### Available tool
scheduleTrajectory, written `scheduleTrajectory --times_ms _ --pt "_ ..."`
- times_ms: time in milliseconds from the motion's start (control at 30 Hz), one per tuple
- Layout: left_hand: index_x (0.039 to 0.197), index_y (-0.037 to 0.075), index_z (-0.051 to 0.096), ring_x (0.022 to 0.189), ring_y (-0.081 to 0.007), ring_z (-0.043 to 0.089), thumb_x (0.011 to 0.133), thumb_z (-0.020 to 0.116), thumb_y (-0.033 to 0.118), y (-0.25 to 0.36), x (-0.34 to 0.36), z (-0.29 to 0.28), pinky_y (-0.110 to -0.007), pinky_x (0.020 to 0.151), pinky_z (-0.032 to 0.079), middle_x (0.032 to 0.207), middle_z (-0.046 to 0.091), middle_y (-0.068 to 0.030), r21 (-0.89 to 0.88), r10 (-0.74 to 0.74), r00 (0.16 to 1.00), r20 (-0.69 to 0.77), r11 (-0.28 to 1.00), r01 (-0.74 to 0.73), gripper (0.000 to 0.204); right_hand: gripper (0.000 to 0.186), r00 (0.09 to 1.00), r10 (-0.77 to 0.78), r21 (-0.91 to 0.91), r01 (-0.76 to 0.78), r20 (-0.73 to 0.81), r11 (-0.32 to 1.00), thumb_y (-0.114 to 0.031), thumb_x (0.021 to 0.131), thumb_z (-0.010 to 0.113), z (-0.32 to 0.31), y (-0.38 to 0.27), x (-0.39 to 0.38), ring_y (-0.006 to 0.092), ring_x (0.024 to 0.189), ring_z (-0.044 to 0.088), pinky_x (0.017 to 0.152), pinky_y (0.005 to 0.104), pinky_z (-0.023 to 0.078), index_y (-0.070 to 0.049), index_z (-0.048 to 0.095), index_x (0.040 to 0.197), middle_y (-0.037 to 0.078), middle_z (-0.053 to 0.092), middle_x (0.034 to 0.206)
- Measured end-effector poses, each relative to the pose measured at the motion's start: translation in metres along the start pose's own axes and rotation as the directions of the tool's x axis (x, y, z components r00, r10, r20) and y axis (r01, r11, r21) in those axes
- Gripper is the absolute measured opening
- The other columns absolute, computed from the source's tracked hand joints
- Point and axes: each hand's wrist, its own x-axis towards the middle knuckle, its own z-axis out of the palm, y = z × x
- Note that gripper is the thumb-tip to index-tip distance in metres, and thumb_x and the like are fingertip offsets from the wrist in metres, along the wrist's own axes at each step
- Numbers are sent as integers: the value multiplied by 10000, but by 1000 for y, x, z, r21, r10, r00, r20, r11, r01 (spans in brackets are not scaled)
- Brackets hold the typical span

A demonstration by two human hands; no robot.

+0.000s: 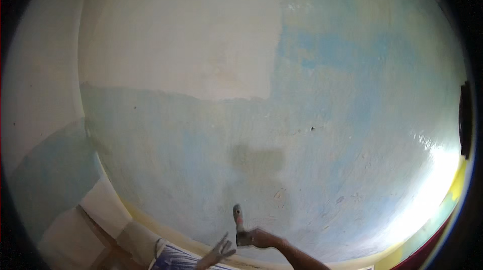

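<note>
Low in the middle, my right hand is closed on a paintbrush. Its handle points up, with a small hole near the top end, and its broad dark lower end is beside my fingers. Just left of the brush is my left hand, holding nothing, fingers spread and greyish at the tips. A small gap separates it from the brush. Both hands are in front of the lower part of a wall with patchy pale blue-green colour. Higher up on the left, an off-white coated area ends in an uneven edge.
A side wall meets this wall at a corner on the left. Below my left hand lies a blue-and-white patterned surface. A dark object hangs at the far right, above a yellow patch. Bright glare covers the lower right wall.
</note>
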Motion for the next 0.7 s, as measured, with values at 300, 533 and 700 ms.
scheduleTrajectory --times_ms 300,533,700 --pt "1507 148 286 1037 -314 609 1001 489 351 -26 32 59 -441 894 478 1226 584 -193 -53 -179 984 15 982 180 582 324 992 -80 638 2 93 770 -368 965 599 33 -26 -64 144 638 604 596 318 510 -53 668 992 52 654 783" --pt "1462 183 437 930 -279 670 997 477 479 -14 17 98 -411 785 552 1150 670 -150 -83 -268 963 1 960 267 553 336 906 393 930 3 -159 368 -407 984 573 32 -2 -94 102 683 552 604 275 462 -83 655 1020 -6 598 774" --pt "1561 217 181 1042 -321 648 978 493 489 5 17 115 -432 849 538 1286 599 -166 70 -124 982 143 991 115 715 271 919 369 953 21 -138 303 -362 984 588 49 -3 -98 65 656 506 589 237 419 -105 613 1064 -41 572 800"
